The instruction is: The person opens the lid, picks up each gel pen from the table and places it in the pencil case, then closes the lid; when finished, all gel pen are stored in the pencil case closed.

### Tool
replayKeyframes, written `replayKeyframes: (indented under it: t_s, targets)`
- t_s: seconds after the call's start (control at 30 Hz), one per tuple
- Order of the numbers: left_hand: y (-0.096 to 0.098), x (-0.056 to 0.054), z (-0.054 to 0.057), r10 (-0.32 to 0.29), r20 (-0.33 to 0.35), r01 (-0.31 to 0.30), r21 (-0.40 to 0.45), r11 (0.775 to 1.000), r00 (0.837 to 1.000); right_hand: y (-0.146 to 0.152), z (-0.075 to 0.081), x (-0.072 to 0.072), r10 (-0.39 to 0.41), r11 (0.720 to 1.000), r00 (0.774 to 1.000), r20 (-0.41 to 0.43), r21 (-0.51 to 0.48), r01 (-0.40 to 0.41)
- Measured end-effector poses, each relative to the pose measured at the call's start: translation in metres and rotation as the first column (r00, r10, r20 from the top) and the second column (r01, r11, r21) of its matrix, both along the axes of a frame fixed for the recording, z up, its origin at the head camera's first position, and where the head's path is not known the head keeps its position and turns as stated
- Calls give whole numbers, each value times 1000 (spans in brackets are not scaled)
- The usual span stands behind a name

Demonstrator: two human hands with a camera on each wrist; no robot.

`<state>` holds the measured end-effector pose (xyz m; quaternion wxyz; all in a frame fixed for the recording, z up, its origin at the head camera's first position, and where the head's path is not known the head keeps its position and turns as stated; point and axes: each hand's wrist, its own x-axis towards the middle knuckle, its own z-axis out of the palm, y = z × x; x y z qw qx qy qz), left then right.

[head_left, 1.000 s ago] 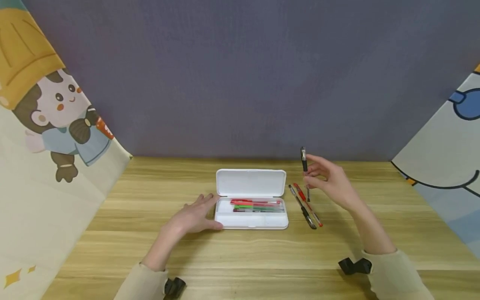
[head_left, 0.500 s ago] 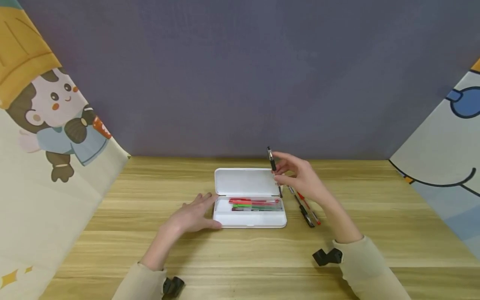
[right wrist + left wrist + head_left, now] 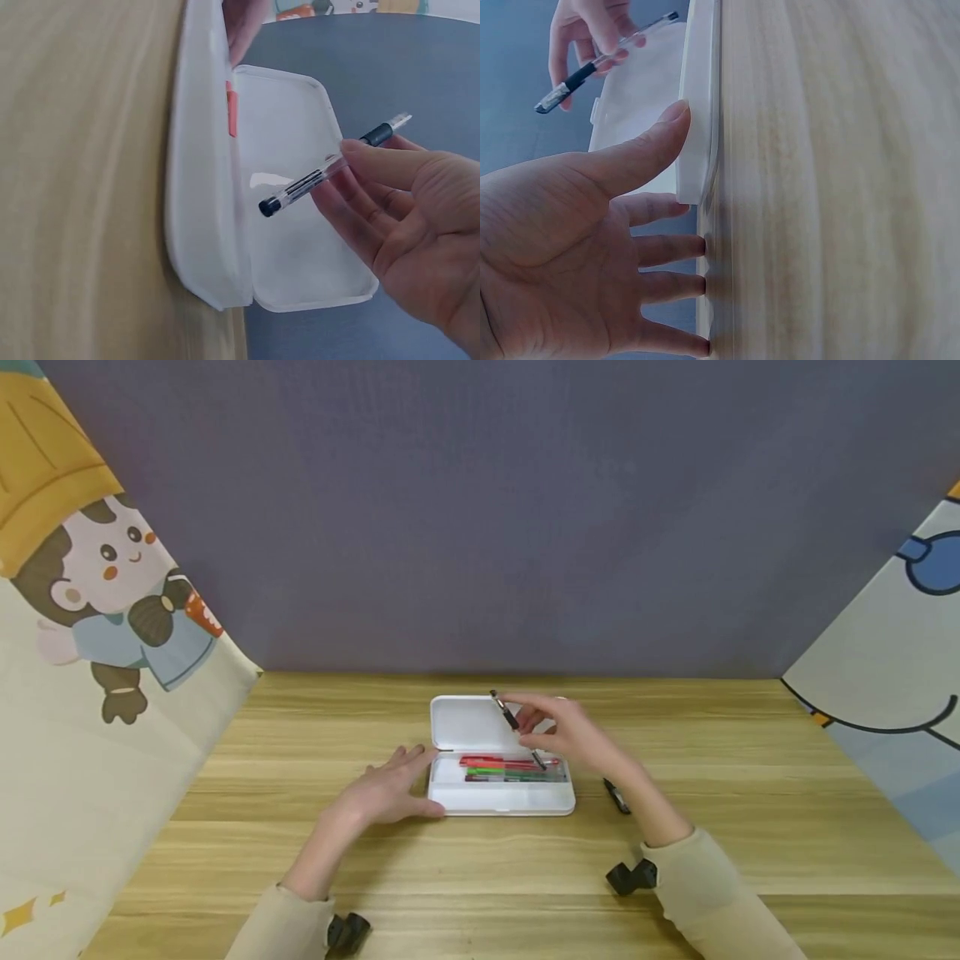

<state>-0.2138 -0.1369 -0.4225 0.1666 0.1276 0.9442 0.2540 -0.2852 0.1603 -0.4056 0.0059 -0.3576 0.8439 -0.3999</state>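
Observation:
My right hand (image 3: pixel 564 732) pinches a clear pen with a black grip (image 3: pixel 311 180) between thumb and fingertips. The pen slants over the opened white pencil case (image 3: pixel 501 802), its lower tip overlapping the pens inside in the head view. Several red, green and dark pens (image 3: pixel 498 768) lie in the case's back compartment; the front compartment shows bare white. At the case's left end rests my left hand (image 3: pixel 386 789), fingers spread and straight, thumb touching the front left corner. The left wrist view shows this left hand (image 3: pixel 577 232) with its thumb against the case wall.
A black pen (image 3: pixel 617 796) lies on the wooden table (image 3: pixel 480 885) right of the case, partly hidden by my right forearm. The raised lid (image 3: pixel 465 724) stands behind the case. A grey-blue backdrop (image 3: pixel 480 527) rises beyond the table's far edge.
My right hand has carried the pen leftward from beside the case to over it, lowering and tilting it from nearly upright. My left hand has stayed at the case's left end.

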Motion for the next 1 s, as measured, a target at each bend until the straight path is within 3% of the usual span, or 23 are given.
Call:
replayKeyframes:
  t_s: [0.33,1.0]
  targets:
    - [3,-3,1,6,-2,-6,-12,1000,1000,-6,-7,-2,94,987,995,-42,134,-88]
    - [8,-8,-1,9,-5,-9,-16,1000,1000,-5,-15,-5,91,948,996,-11,308,-84]
